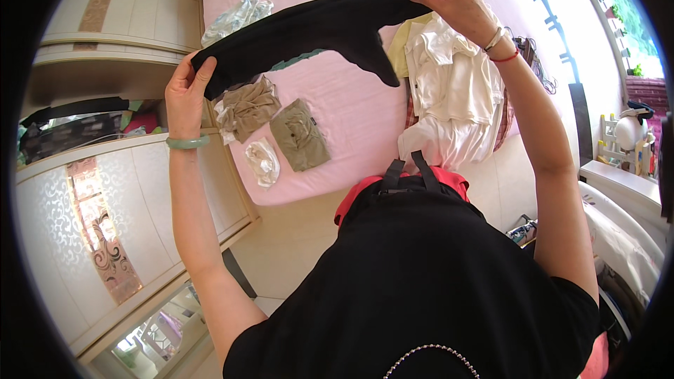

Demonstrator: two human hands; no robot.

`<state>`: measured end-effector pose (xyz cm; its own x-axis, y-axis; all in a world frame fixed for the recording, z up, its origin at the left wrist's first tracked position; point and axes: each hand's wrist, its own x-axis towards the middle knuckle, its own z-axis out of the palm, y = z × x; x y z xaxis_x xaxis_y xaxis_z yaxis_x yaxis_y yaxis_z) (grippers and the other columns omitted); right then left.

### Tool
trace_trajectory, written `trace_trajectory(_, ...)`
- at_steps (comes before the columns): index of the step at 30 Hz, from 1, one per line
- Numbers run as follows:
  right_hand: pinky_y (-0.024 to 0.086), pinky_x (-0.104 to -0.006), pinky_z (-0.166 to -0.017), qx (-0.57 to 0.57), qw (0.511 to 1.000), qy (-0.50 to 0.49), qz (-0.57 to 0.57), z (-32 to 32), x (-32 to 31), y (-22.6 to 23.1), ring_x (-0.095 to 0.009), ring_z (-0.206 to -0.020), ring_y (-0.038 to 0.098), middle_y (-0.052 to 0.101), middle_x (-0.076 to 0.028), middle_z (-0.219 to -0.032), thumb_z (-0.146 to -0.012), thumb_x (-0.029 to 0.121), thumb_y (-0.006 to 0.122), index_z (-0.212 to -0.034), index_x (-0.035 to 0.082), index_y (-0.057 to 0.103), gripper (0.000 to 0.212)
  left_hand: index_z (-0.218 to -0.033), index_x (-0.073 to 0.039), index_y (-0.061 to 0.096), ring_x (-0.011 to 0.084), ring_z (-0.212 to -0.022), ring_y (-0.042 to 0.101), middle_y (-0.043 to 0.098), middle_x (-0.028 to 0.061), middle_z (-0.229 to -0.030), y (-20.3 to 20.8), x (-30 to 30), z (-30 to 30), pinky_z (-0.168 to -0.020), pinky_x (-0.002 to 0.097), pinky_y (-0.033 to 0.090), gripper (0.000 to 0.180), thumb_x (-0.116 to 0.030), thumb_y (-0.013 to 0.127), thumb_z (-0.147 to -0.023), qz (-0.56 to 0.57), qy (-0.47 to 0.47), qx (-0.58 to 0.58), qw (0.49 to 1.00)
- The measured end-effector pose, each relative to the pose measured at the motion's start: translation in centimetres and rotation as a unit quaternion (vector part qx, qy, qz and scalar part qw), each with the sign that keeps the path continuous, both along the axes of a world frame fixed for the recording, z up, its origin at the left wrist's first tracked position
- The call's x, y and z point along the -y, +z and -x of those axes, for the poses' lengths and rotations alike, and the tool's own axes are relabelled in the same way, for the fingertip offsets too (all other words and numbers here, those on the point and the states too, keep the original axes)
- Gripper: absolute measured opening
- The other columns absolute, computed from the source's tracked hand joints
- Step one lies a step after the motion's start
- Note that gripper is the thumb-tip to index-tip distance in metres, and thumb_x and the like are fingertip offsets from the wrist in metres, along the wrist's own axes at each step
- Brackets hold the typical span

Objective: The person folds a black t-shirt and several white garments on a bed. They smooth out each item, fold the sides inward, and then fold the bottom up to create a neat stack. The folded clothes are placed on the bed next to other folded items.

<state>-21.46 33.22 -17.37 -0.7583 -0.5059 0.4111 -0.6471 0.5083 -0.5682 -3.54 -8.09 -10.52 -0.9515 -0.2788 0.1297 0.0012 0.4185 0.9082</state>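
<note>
While the left hand (186, 95) pinches one end of a black garment (302, 27), the right hand (460, 7) pinches the opposite corner, thumb and fingers closed on cloth at both ends. Garment is up above the pink-sheeted bed (365, 137), upper edge stretched between the hands, loose flap hanging toward the right end. To hold it flat, I'd go for even tension: grip right at the corners, pull outward equally, let the flap hang straight. Overpulling would probably distort the edge. Crumpled brown garment (249, 109) lies near the left hand, folded olive garment (300, 137) just beside it, small white cloth (262, 163) nearer the body. White clothes (456, 81) are piled right; best not to drag the flap across them. Wardrobe (158, 200) on the left.
</note>
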Motion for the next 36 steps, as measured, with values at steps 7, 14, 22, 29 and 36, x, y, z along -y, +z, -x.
trace_trajectory(7,0.051,-0.0366,-0.084,-0.005,0.999,0.021,0.024,-2.7,-0.8,-1.3,-0.028,-0.095,0.063,0.067,-0.008,-0.088,-0.081,0.015,0.073,-0.092,0.009,0.074,0.013,-0.113,-0.002,0.067,0.0048,-0.087,0.055,0.064,-0.0039,-0.095,-0.1,-1.6,-1.4,-0.080,0.0198,0.044,0.024,-0.014,0.071,-0.093,0.072,-0.015,0.015,0.997)
trace_trajectory(14,0.044,-0.0375,-0.094,0.092,0.991,0.096,0.004,-9.4,-3.1,-4.5,-0.027,-0.100,0.061,0.067,-0.007,-0.099,-0.074,0.011,0.077,-0.085,0.008,0.070,0.013,-0.103,0.000,0.069,0.0074,-0.086,0.060,0.068,0.0006,-0.089,2.1,-3.8,-7.1,-0.082,0.0235,0.049,0.017,-0.001,0.071,-0.087,0.143,-0.056,0.147,0.977)
trace_trajectory(22,0.046,-0.0389,-0.087,0.205,0.971,0.105,-0.057,-9.1,-2.7,-8.0,-0.028,-0.093,0.063,0.068,-0.009,-0.089,-0.080,0.012,0.072,-0.090,0.008,0.070,0.011,-0.104,0.002,0.068,0.0054,-0.074,0.052,0.062,-0.0020,-0.079,-1.5,-2.6,-5.0,-0.069,0.0225,0.046,0.021,-0.007,0.074,-0.086,0.128,-0.068,0.261,0.954)
trace_trajectory(29,0.050,-0.0405,-0.081,0.072,0.994,0.054,-0.058,0.0,2.2,-11.5,-0.030,-0.087,0.061,0.065,-0.010,-0.085,-0.081,0.010,0.070,-0.093,0.009,0.070,0.012,-0.105,0.000,0.071,0.0036,-0.075,0.053,0.062,-0.0039,-0.080,-7.3,2.8,2.3,-0.069,0.0206,0.045,0.022,-0.012,0.076,-0.087,0.106,-0.020,0.184,0.977)
trace_trajectory(36,0.052,-0.0400,-0.070,0.011,0.999,-0.043,-0.012,7.3,7.1,-7.8,-0.032,-0.078,0.065,0.069,-0.011,-0.086,-0.085,0.012,0.066,-0.097,0.015,0.072,0.013,-0.104,-0.001,0.073,0.0107,-0.085,0.058,0.059,0.0006,-0.092,-3.0,2.3,5.8,-0.075,0.0272,0.052,0.021,0.007,0.069,-0.085,0.127,-0.034,-0.096,0.987)
